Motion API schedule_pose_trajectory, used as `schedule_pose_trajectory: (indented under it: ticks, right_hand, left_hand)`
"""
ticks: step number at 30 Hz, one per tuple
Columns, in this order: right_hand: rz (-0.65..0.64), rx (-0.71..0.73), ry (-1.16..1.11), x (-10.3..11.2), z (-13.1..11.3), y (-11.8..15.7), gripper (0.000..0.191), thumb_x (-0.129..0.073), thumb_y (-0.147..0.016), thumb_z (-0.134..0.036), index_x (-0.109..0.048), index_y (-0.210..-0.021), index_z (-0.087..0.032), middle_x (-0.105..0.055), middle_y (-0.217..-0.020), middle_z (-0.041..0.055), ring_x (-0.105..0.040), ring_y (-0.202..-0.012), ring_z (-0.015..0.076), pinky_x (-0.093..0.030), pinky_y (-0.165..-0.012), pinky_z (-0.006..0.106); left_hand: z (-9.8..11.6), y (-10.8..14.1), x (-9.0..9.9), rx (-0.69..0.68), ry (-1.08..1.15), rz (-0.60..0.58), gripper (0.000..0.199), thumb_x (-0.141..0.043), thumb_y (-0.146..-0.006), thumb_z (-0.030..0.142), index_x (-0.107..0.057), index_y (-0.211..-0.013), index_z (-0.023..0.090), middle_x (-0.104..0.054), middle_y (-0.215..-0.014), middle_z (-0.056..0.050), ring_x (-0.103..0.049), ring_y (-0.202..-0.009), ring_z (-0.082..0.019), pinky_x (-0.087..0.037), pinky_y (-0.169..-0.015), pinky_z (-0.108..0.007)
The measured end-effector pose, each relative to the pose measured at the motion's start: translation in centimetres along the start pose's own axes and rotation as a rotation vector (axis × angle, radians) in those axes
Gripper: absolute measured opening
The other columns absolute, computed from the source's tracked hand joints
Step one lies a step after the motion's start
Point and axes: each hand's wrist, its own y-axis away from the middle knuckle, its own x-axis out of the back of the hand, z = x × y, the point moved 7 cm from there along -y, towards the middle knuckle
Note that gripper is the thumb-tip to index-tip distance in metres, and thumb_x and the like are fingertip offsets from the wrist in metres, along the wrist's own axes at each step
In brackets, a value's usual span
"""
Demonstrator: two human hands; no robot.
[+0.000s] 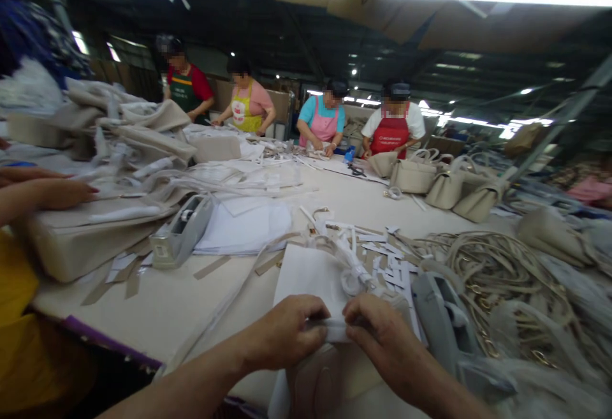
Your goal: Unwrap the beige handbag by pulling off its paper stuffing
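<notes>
My left hand (282,333) and my right hand (382,336) pinch a narrow white strip (333,330) between them, at the near edge of the cream worktable (157,307). Behind the strip lies a white sheet (306,279), partly covered by both hands. A beige leather handbag (325,384) appears to lie under my hands, and its shape is mostly hidden. Small white cut strips and a white knotted strap (356,272) sit just beyond my right hand. A grey tape dispenser (442,320) stands close to the right of that hand.
A co-worker's hand (48,192) rests on a large beige bag (81,243) at the left. Coiled beige straps with gold hardware (497,272) lie to the right. Several beige handbags (414,176) stand farther along the table, and several aproned workers (325,119) work across it.
</notes>
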Motion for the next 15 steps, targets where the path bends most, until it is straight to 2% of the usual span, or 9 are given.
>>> schedule_pose_trajectory:
  ticks: [4,7,9,11,13,15]
  right_hand:
    - [0.122,0.195,0.053,0.0,-2.0,1.1,0.014,-0.051,-0.081,-0.012,-0.054,-0.090,-0.022,-0.061,-0.097,-0.0004,-0.051,-0.096,0.0149,-0.034,-0.091,0.034]
    - [0.275,0.182,0.083,1.8,-1.0,1.8,0.014,-0.051,-0.084,-0.021,-0.055,-0.097,-0.022,-0.062,-0.103,0.0027,-0.052,-0.102,0.0160,-0.035,-0.093,0.035]
    - [0.442,0.067,0.110,4.8,1.7,3.1,0.017,-0.049,-0.085,-0.028,-0.056,-0.099,-0.020,-0.062,-0.105,0.0057,-0.052,-0.104,0.0180,-0.037,-0.093,0.036]
    - [0.579,-0.146,0.173,8.4,6.4,5.2,0.024,-0.045,-0.085,-0.035,-0.057,-0.097,-0.019,-0.063,-0.103,0.0079,-0.054,-0.100,0.0201,-0.040,-0.090,0.037]
    - [0.573,-0.407,0.277,11.3,11.9,7.6,0.030,-0.042,-0.083,-0.040,-0.060,-0.092,-0.017,-0.064,-0.097,0.0091,-0.057,-0.093,0.0221,-0.041,-0.084,0.037]
    - [0.490,-0.613,0.366,12.9,16.8,9.8,0.036,-0.041,-0.081,-0.044,-0.064,-0.083,-0.016,-0.066,-0.088,0.0109,-0.059,-0.086,0.0241,-0.042,-0.078,0.037]
  left_hand:
    - [-0.3,0.0,-0.4,0.035,0.093,-0.009,0.014,-0.046,-0.076,0.021,-0.059,-0.080,0.018,-0.061,-0.076,0.003,-0.053,-0.074,-0.014,-0.040,-0.066,-0.022]
    - [-1.2,-0.6,-0.9,0.073,0.128,-0.065,0.018,-0.044,-0.081,0.028,-0.059,-0.083,0.019,-0.062,-0.078,0.002,-0.054,-0.076,-0.016,-0.040,-0.068,-0.024]
    - [-1.6,-0.7,-1.0,0.097,0.121,-0.084,0.020,-0.044,-0.081,0.032,-0.060,-0.083,0.019,-0.063,-0.079,0.002,-0.055,-0.077,-0.017,-0.040,-0.067,-0.024]
    - [-1.8,-0.7,-1.1,0.115,0.120,-0.091,0.021,-0.045,-0.081,0.032,-0.060,-0.083,0.019,-0.064,-0.079,0.002,-0.056,-0.078,-0.017,-0.040,-0.067,-0.024]
    - [-1.9,-0.7,-1.0,0.122,0.128,-0.089,0.021,-0.045,-0.081,0.033,-0.061,-0.083,0.019,-0.064,-0.079,0.002,-0.056,-0.078,-0.017,-0.040,-0.068,-0.024]
    - [-2.0,-0.7,-1.0,0.127,0.146,-0.090,0.021,-0.045,-0.082,0.033,-0.061,-0.083,0.019,-0.064,-0.079,0.002,-0.056,-0.078,-0.017,-0.040,-0.068,-0.024]
